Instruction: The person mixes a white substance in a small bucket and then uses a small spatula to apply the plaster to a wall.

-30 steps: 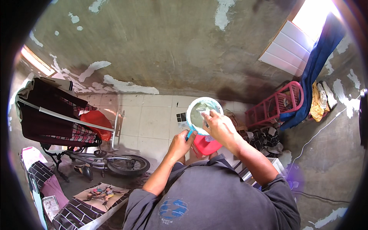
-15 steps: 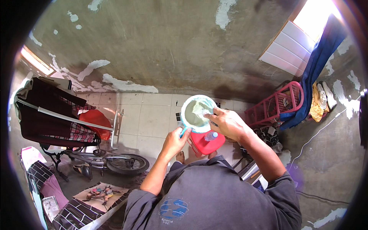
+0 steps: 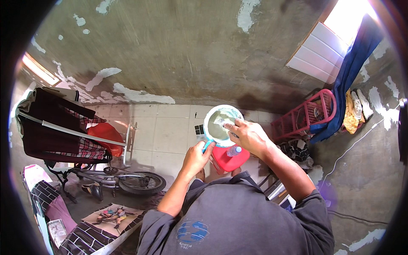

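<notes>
My left hand is closed round the blue handle of a round, pale dipper, holding it up over the floor. Inside lies a wet, greyish-white paste. My right hand reaches over the rim from the right, its fingers pinched on a stirring tool smeared with paste. The tool's kind is hidden by the fingers and the paste. Just below the dipper stands a red plastic stool, with a clear bottle with a bluish cap on it.
A pink plastic rack leans by the wall at right, beside a hanging blue cloth. To the left are a bicycle and a rail hung with dark clothes. White patches mark the grey wall ahead.
The dipper has shifted slightly to the right and tilted a little, with my left hand following. My right hand has moved slightly left and down within the dipper's mouth.
</notes>
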A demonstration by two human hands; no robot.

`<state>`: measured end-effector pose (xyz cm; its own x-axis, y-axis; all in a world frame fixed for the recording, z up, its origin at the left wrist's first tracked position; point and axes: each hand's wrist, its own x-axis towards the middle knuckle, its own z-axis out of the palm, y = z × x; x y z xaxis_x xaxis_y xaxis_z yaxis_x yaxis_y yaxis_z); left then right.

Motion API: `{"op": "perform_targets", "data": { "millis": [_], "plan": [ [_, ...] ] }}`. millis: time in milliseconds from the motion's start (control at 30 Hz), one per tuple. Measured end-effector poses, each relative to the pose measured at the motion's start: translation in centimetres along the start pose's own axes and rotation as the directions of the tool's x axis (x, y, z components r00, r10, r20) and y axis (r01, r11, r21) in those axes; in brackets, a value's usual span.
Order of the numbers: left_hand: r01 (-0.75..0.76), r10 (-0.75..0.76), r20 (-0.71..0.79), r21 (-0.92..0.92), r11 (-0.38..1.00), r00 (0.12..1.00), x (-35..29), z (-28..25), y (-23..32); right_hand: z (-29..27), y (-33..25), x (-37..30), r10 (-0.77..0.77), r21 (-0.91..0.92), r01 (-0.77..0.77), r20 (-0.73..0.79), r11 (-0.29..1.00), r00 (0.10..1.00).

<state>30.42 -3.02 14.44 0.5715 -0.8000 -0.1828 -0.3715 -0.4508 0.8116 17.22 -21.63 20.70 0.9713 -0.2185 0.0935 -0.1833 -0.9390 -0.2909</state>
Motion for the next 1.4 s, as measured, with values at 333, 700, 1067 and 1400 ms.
{"op": "perform_targets", "data": {
  "millis": [333, 700, 1067, 1400],
  "plan": [
    [-0.068, 0.065, -0.142, -0.017, 0.998, 0.988, -0.3, 0.5, -0.9, -0.3, -0.9, -1.1, 0.099, 0.112, -0.096, -0.026, 0.989, 0.995],
    [-0.057, 0.050, -0.122, -0.060, 0.997, 0.991, -0.7, 1.5, -1.0, 0.7, -0.8, -1.6, 0.137, 0.112, -0.139, 0.022, 0.984, 0.990],
    [-0.094, 0.089, -0.180, -0.023, 0.995, 0.980, -0.7, 1.9, -1.9, 0.2, -2.4, -1.6, 0.309, 0.167, -0.299, -0.039, 0.939, 0.950],
    [-0.100, 0.057, -0.163, -0.264, 0.959, 0.985, -0.9, 4.2, -5.8, 2.4, -3.0, -2.1, 0.580, 0.713, -0.568, 0.276, 0.412, 0.767]
  ]
}}
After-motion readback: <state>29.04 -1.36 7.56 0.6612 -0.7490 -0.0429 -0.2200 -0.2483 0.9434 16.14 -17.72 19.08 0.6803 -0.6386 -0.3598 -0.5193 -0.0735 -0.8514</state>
